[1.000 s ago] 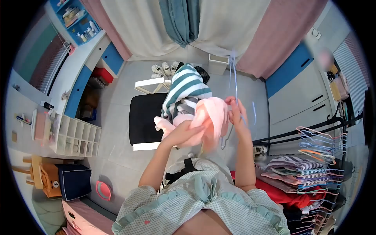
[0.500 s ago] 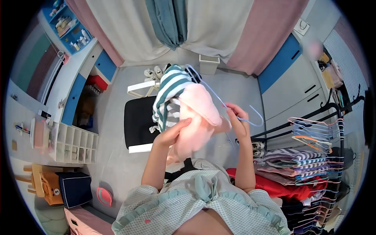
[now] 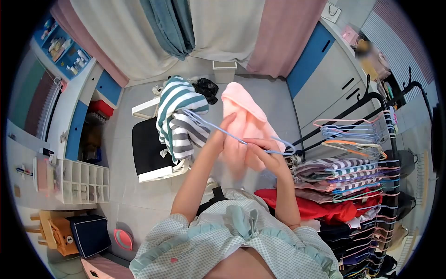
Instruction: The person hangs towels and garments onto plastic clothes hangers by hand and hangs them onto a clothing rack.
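A pink garment (image 3: 246, 123) hangs from my left hand (image 3: 222, 135), whose fingers are closed on its near-left part. My right hand (image 3: 265, 154) is wrapped round a light blue hanger (image 3: 213, 126), just below and right of my left hand. The hanger lies slantwise across the front of the pink cloth, its one end reaching left toward the striped clothes and its other end curving at the right. Left of the hands, a green-and-white striped garment (image 3: 179, 100) and a grey-and-white striped one (image 3: 188, 135) lie heaped on a black chair (image 3: 146, 149).
At the right stands a black rack (image 3: 392, 162) with several hung clothes and bare hangers (image 3: 348, 132). A white bin (image 3: 224, 73) and a black bag (image 3: 206, 89) are by the curtains. White cubbies (image 3: 83, 181) stand at the left, and a pink basket (image 3: 123, 239) on the floor.
The view has turned toward the right. The pink garment has moved off the striped heap to its right, and the hanger has swung from upright to slanting across the cloth. Both hands are closer together.
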The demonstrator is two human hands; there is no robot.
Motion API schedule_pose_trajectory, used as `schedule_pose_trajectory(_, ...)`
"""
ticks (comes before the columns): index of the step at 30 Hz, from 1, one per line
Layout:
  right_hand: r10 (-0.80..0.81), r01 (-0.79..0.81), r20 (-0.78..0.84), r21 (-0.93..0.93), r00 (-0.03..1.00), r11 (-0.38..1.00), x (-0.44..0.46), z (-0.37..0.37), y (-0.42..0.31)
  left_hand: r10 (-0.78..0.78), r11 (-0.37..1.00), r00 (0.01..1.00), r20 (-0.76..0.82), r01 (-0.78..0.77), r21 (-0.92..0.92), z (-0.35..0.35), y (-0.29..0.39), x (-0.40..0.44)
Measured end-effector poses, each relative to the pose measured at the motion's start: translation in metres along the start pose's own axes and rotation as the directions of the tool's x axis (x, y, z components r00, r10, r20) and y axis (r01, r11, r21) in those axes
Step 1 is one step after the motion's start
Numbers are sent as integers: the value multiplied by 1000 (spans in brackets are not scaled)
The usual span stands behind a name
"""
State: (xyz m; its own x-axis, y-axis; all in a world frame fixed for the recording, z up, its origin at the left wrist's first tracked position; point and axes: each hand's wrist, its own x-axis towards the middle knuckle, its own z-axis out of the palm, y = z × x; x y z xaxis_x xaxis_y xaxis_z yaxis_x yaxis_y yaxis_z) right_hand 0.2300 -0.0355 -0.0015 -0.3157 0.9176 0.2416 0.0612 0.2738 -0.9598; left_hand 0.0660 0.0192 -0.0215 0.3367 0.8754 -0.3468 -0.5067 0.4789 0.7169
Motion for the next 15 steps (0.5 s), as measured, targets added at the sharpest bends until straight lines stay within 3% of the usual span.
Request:
schedule_pose_trajectory(3,242,-235,77,-97,967,967,-13,-15,-18,173,847,982,75,-187,497,11,-8,8)
schedule_pose_trajectory(4,304,-281,123,-172,945,944,-12,-21,-30,366,804,931,6,-320,501,11,-24,20)
schedule_pose_trajectory(6,12,16,123,-224,992,974,-21,-28,1,664,309,678,314,-632,711,11,-29,26)
schedule_pose_trajectory(7,-24,46,109,-200,994,979,-25,-30,5,708,2,506,493,-699,715,14,-26,25)
schedule_pose_trajectory(8,-60,76,95,-177,994,981,-28,-33,9,491,215,717,495,-650,729,3,-31,30)
schedule_pose_trajectory(10,97,-96,50,-23,994,995,-30,-37,1,443,401,821,360,-540,740,12,-36,23)
schedule_pose_trajectory(11,122,-121,23,-43,992,992,-30,-38,1,409,486,865,290,-476,733,17,-37,20)
schedule_pose_trajectory(14,190,-189,0,-103,982,977,-32,-43,-1,184,484,981,59,-143,864,30,-36,10)
schedule_pose_trajectory(15,207,-206,-3,-89,978,974,-33,-44,-1,236,202,966,109,-159,966,28,-41,5)
